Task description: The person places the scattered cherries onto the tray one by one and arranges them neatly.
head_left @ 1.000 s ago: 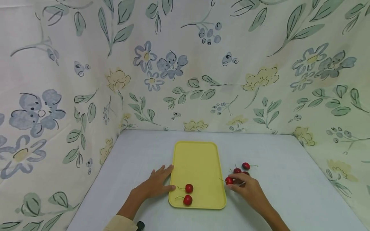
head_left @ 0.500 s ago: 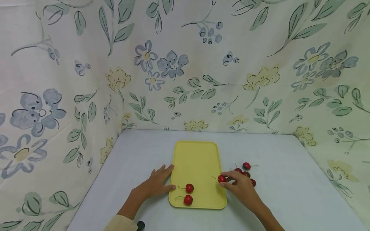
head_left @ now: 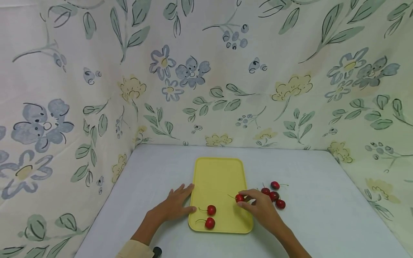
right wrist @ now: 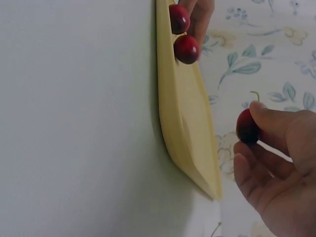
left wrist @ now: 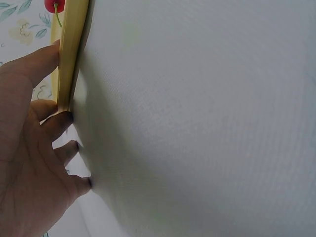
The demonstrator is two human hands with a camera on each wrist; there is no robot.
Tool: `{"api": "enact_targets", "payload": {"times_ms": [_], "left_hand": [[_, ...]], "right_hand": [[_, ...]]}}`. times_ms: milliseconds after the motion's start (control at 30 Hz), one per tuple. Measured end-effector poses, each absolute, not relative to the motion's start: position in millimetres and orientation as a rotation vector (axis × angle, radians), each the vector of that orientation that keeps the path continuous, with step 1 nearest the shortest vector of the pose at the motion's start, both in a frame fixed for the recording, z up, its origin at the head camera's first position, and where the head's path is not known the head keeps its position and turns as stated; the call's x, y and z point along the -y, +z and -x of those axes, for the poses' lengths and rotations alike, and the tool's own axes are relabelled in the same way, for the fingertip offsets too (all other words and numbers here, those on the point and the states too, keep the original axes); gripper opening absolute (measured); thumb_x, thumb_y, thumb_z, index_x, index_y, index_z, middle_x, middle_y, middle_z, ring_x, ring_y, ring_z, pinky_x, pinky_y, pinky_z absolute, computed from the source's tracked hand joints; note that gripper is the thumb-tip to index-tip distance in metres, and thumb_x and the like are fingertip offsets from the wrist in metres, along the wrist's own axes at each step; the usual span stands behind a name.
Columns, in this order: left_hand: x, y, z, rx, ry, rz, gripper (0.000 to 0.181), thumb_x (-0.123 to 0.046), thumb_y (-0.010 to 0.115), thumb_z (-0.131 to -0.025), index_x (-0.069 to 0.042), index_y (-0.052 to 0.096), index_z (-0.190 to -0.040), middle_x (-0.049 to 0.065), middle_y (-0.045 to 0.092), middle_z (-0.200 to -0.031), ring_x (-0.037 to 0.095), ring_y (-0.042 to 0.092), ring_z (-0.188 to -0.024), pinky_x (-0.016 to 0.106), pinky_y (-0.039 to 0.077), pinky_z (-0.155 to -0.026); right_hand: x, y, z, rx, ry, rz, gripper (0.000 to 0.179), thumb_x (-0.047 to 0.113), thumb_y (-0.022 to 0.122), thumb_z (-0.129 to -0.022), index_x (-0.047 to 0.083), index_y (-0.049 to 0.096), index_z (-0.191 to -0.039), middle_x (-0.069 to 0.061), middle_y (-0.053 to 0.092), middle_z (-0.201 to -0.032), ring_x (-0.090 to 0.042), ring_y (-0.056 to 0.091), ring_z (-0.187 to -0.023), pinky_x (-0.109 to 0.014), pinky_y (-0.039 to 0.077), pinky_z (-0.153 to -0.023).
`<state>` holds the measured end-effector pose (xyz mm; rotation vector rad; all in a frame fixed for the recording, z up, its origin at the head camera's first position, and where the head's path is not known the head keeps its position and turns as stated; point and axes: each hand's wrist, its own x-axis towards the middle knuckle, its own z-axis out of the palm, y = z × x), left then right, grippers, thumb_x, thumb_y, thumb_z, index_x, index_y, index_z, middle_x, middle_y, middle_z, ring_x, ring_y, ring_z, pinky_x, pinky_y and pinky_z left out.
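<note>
My right hand [head_left: 260,206] pinches a red cherry [head_left: 239,198] between thumb and fingers, over the right part of a yellow tray [head_left: 219,175]. Its stem points left. In the right wrist view the held cherry [right wrist: 248,126] shows above the tray's surface. Two more cherries lie in the tray's near left part, one cherry [head_left: 211,210] just behind the other cherry [head_left: 209,223]. With fingers spread, my left hand [head_left: 175,203] rests on the table, its thumb and fingertips at the tray's left rim. The left wrist view shows that thumb against the tray's side wall [left wrist: 74,49].
Right of the tray, several cherries [head_left: 274,196] lie in a loose group on the white table [head_left: 309,172]. Floral cloth [head_left: 226,118] hangs behind and along both sides. A small black object [head_left: 156,252] shows by the left sleeve [head_left: 135,249].
My right hand has carried its cherry leftward from beside the group to over the tray, uncovering the cherries on the right. My left hand has stayed at the tray's edge.
</note>
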<state>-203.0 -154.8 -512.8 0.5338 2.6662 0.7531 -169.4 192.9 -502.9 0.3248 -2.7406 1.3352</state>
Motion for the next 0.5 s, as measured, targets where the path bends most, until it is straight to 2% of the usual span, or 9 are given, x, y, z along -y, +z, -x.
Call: {"api": "enact_targets", "payload": {"times_ms": [500], "left_hand": [[154.3,-512.0,202.1,-2.665,0.754,-0.534,0.089,-0.052,0.07,-0.099,-0.008,0.032,-0.167,0.009,0.034,-0.173,0.039,0.022,-0.162,0.069,0.011,-0.129]], "right_hand": [[-175.3,-508.8,174.9,2.739,1.386,-0.386,0.032,0.031,0.086,-0.09,0.017,0.08,-0.118,0.007,0.077,-0.11,-0.01,0.071,-0.096,-0.023,0.06,-0.078]]}}
